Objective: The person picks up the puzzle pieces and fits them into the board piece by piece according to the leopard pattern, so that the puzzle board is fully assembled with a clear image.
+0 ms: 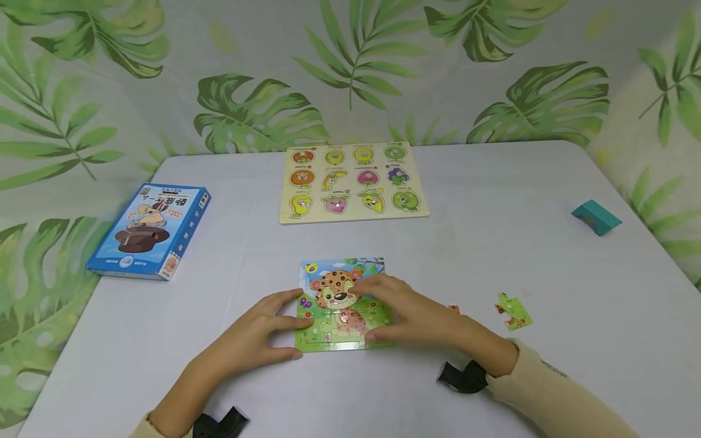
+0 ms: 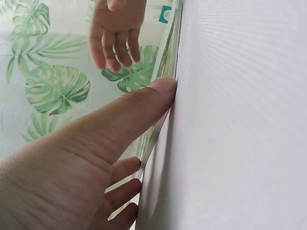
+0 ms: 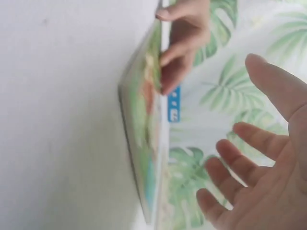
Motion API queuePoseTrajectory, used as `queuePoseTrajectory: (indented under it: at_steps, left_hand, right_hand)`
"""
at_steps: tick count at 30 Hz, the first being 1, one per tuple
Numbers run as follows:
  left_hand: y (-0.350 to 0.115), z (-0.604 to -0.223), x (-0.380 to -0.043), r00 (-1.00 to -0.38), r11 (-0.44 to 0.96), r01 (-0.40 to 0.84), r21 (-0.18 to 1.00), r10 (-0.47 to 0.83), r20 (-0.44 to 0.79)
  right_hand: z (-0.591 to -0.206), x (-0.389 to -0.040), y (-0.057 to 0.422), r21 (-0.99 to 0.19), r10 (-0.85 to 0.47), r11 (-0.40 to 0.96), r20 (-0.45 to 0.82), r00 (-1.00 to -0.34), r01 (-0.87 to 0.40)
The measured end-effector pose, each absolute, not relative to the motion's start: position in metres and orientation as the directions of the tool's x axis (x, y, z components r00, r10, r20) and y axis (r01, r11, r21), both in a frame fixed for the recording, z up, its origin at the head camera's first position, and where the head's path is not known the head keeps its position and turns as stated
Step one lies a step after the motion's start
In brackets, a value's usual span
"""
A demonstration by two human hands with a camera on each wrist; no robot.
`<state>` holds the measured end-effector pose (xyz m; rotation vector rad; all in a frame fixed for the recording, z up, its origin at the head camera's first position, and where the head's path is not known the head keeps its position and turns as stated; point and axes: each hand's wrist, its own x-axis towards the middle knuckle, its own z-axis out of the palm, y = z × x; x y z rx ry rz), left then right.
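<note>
A small jigsaw board [image 1: 323, 331] with a spotted leopard on grass lies flat on the white table. My left hand [image 1: 246, 334] holds its spread fingers along the board's left side; in the left wrist view the thumb [image 2: 165, 85] touches the edge. Over the board's right part hovers my right hand [image 1: 416, 313], its fingers apart and nothing between them, as the right wrist view of that hand [image 3: 268, 163] also shows. To the right lies a loose green jigsaw piece [image 1: 515, 311]. An orange bit of another piece [image 1: 454, 309] peeks out beside the right wrist, mostly hidden.
Behind the jigsaw lies a wooden fruit puzzle board [image 1: 353, 182]. A blue game box [image 1: 150, 231] sits at the table's left side. Near the right edge stands a teal block [image 1: 597, 217]. Leaf-print cloth [image 1: 263, 115] hangs behind the table.
</note>
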<state>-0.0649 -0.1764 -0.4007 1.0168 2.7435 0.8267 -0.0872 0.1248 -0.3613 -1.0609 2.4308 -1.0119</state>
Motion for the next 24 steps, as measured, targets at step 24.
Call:
queuePoseTrajectory:
  at_steps: [24]
  left_hand:
    - [-0.176,-0.401,-0.064,-0.781,0.628,0.55,0.55,0.62,0.074]
  right_hand:
    - [-0.376,-0.062,0.232,-0.648,-0.468,0.566,0.255,-0.846,-0.509]
